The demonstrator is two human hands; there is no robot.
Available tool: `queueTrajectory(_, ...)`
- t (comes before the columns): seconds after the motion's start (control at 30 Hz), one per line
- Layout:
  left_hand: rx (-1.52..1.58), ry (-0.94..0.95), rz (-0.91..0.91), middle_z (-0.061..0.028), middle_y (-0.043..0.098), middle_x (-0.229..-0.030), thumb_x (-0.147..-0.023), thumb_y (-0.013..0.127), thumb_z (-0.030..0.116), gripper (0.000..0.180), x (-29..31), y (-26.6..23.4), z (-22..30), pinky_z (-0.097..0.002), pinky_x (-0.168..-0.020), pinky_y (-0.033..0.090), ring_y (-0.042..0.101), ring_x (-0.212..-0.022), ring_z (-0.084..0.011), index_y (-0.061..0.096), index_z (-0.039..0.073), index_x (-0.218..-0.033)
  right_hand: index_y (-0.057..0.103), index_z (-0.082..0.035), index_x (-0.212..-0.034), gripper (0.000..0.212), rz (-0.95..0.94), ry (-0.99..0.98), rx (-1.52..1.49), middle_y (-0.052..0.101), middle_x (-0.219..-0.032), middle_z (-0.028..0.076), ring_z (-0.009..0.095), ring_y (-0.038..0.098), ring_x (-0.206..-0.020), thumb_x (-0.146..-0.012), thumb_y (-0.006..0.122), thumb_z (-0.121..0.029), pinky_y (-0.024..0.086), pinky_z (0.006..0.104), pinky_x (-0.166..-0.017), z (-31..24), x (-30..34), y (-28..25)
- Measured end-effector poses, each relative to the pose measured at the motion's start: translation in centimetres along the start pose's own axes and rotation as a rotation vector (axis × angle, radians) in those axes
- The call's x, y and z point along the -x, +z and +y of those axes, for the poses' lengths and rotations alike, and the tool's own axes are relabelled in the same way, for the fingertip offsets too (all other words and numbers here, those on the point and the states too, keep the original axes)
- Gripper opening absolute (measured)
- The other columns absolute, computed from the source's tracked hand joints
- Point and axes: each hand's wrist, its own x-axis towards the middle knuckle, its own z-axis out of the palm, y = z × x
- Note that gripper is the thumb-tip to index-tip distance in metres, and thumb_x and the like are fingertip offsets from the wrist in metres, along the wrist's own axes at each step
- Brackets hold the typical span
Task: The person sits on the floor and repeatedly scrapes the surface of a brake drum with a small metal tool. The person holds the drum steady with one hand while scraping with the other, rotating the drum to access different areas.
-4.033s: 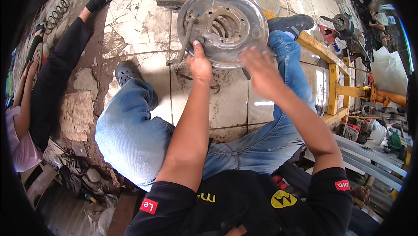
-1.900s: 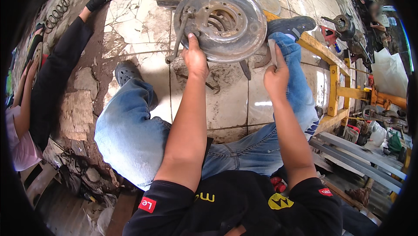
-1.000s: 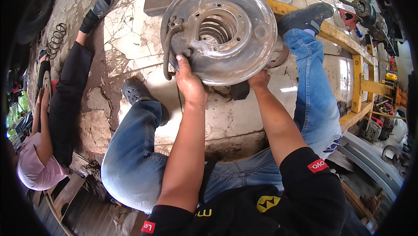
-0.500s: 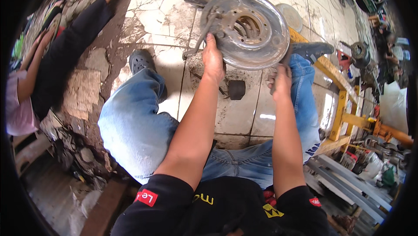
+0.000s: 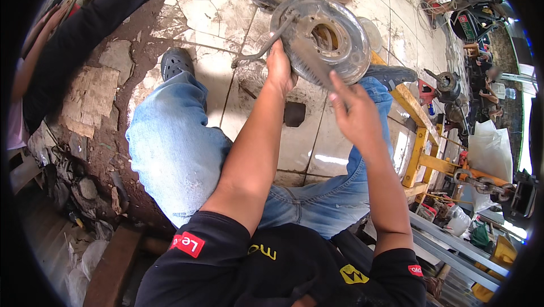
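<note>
Head: metal disc [image 5: 352, 43] over grimy tiled floor [image 5: 320, 128]; yellow frame [image 5: 416, 155] nearby.

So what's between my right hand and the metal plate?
The head view shows a brush, one end in your right hand, the other over the metal plate.

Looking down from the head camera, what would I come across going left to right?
Tan board, dark grey clog, left hand, blurred brush-like tool, right hand, yellow post, white plastic sheet.
</note>
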Motion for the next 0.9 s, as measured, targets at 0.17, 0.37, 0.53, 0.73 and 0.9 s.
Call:
queueTrajectory(0.17,0.042,-0.008,0.018,-0.0183,0.045,-0.145,-0.107,0.028,0.046,0.06,0.3,1.1,0.0,-0.049,-0.106,0.048,0.05,-0.131,-0.0325,0.035,0.002,-0.147,0.054,-0.033,-0.142,0.044,0.025,0.15,0.201,0.059,-0.093,0.018,0.036,0.065,-0.076,-0.098,0.058,-0.029,0.054,0.046,-0.071,7.0,1.3,-1.6)
queueTrajectory(0.37,-0.009,0.063,0.144,-0.0159,0.046,-0.146,-0.104,0.034,0.054,0.068,-1.1,0.5,-1.2,-0.0444,-0.107,0.045,0.05,-0.13,-0.0307,0.038,0.001,-0.146,0.05,-0.033,-0.146,0.048,0.187,0.082,-0.015,0.058,-0.095,0.02,0.037,0.065,-0.082,-0.098,0.057,-0.028,0.054,0.0462,-0.075,4.3,1.6,-1.2)
queueTrajectory(0.53,-0.072,0.047,0.218,-0.0159,0.047,-0.145,-0.103,0.041,0.054,0.072,-1.4,0.3,-1.0,-0.0415,-0.106,0.045,0.052,-0.127,-0.0289,0.039,-0.005,-0.144,0.048,-0.027,-0.147,0.05,0.094,0.116,0.076,0.059,-0.097,0.023,0.039,0.065,-0.087,-0.098,0.055,-0.025,0.054,0.0474,-0.078,6.6,2.4,1.1)
queueTrajectory(0.73,-0.126,0.09,0.213,-0.0152,0.047,-0.145,-0.106,0.038,0.044,0.06,-1.2,0.5,-1.0,-0.0441,-0.109,0.042,0.05,-0.129,-0.0301,0.04,-0.001,-0.145,0.049,-0.025,-0.147,0.051,0.29,0.121,-0.071,0.061,-0.092,0.021,0.039,0.065,-0.084,-0.097,0.058,-0.023,0.051,0.0479,-0.071,12.3,0.9,-2.3)
queueTrajectory(0.9,-0.196,0.071,0.226,-0.0154,0.047,-0.146,-0.107,0.038,0.045,0.061,-2.0,-0.8,-1.3,-0.0419,-0.111,0.041,0.05,-0.13,-0.0289,0.04,-0.003,-0.145,0.054,-0.039,-0.141,0.048,0.092,-0.057,0.032,0.061,-0.092,0.018,0.036,0.065,-0.078,-0.096,0.06,-0.025,0.054,0.0459,-0.07,6.8,3.0,-0.3)
